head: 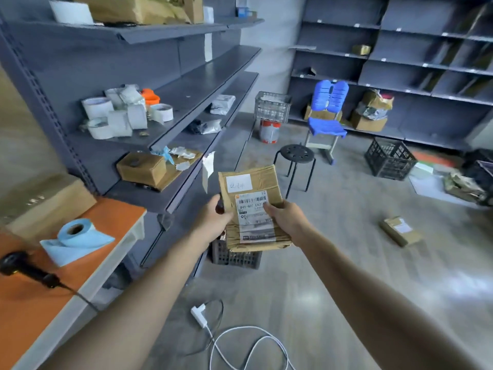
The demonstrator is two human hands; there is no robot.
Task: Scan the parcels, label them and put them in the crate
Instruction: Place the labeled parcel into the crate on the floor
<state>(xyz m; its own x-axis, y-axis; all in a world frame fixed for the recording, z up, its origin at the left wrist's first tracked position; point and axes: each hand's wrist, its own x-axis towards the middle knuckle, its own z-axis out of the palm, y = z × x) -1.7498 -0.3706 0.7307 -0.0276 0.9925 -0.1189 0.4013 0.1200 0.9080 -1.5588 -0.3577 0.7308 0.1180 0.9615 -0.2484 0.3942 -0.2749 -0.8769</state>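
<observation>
Over 1 crate [235, 258]: 1 parcel [252, 184], L hand [213, 218], R hand [287, 219]

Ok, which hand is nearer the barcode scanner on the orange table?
Left. The left hand grips the parcel by its left edge, on the side toward the scanner; the right hand grips its right edge, farther away.

Parcel stockroom – grey shelving [186, 84], crates [389, 162], boxes [368, 122].
</observation>
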